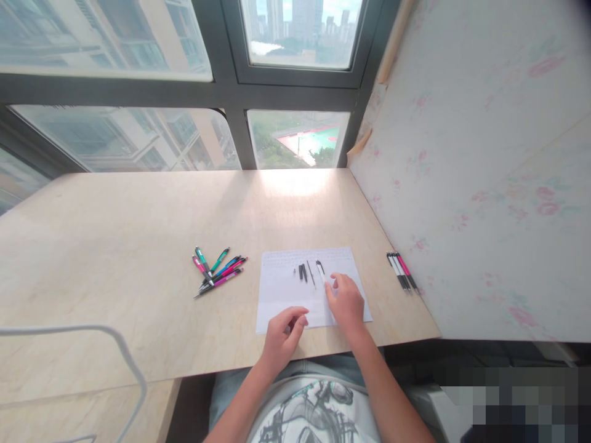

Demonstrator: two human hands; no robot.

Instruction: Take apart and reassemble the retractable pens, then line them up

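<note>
A white sheet of paper [281, 289] lies on the wooden desk [138, 246] in front of me. On it rest small dark pen parts [303, 272], a thin refill [311, 273] and a white pen barrel [320, 271]. My right hand [346, 301] rests on the paper with its fingers curled, the fingertips touching the lower end of the white barrel. My left hand [284, 335] lies at the paper's near edge, fingers curled in loosely, with nothing visible in it.
A pile of several coloured pens [218, 271] lies left of the paper. Three pens [402, 272] lie side by side near the right wall [484, 184]. Windows [184, 92] stand behind the desk. A white wire frame [124, 357] sits at the near left.
</note>
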